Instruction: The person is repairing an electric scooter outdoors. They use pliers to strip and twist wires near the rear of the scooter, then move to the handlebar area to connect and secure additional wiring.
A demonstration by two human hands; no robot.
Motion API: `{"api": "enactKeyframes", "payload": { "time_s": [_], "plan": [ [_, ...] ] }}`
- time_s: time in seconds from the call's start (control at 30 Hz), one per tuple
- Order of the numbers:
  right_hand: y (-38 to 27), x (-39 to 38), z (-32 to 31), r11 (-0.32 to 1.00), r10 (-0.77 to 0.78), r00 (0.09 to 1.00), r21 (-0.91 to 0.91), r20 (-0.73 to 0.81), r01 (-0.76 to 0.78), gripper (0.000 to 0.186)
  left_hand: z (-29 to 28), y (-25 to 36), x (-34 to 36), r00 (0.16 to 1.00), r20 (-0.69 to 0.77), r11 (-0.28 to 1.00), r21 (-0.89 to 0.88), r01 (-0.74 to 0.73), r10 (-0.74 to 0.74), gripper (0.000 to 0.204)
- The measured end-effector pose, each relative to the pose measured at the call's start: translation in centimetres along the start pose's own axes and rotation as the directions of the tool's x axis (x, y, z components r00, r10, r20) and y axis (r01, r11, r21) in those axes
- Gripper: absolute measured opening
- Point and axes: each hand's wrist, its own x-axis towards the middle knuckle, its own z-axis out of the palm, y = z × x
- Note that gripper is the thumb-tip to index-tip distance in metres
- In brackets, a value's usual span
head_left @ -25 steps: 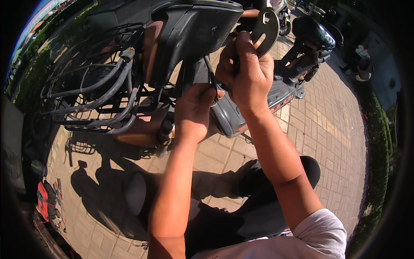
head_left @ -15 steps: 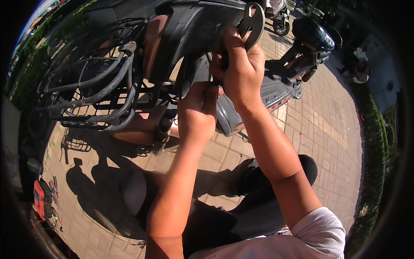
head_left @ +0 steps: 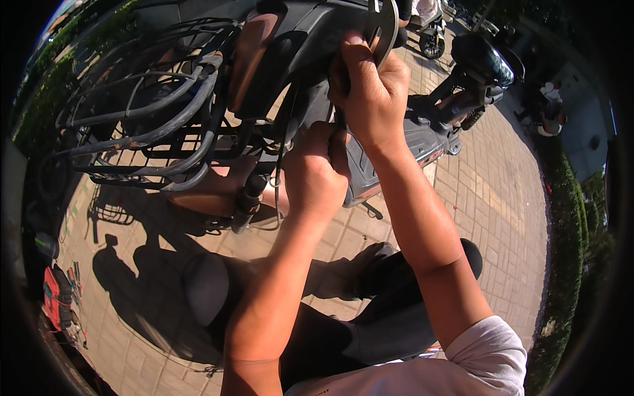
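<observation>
The head view looks down on sunlit brick paving (head_left: 495, 178) outdoors, with a hedge (head_left: 564, 270) along the right, a red case (head_left: 57, 300) at the far left, and a dark scooter (head_left: 396, 142) beside a metal rack (head_left: 142, 142). The right hand's (head_left: 375, 92) thumb and fingers are clamped on a flat grey piece (head_left: 387, 39), raised before the dark bodywork; just below, the left hand's (head_left: 317, 173) fingers are curled together, though what lies between them cannot be told.

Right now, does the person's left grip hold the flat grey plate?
No, the flat grey plate sticks up out of the right grip, above the left grip.
</observation>
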Motion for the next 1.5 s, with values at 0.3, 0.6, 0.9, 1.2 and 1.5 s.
{"api": "enactKeyframes", "payload": {
  "time_s": [0.3,0.6,0.9,1.2,1.5],
  "plan": [
    [-1.2,0.5,-0.3,0.962,-0.063,0.995,0.259,-0.072,0.08,0.034,-0.4,0.0,0.0,0.966,0.122,0.915,-0.311,0.256,-0.228,0.013],
    [-1.2,-3.2,-3.7,0.938,0.249,0.967,-0.234,-0.053,-0.255,0.02,-1.0,-0.9,1.6,0.892,0.326,0.704,-0.55,0.449,-0.314,0.017],
    [1.4,-2.7,-5.8,0.898,0.407,0.876,-0.287,0.259,-0.333,0.019,-1.2,-0.3,1.7,0.902,0.327,0.672,-0.604,0.429,-0.283,0.021],
    [3.1,-1.1,-8.0,0.942,0.313,0.786,-0.276,0.533,-0.188,0.017,-0.6,-0.9,1.8,0.87,0.377,0.565,-0.662,0.493,-0.317,0.021],
    [-0.9,-1.5,-5.8,0.973,0.218,0.959,0.038,0.179,-0.228,0.035,-0.3,-0.8,1.8,0.92,0.303,0.797,-0.476,0.372,-0.248,0.019]
  ]
}}
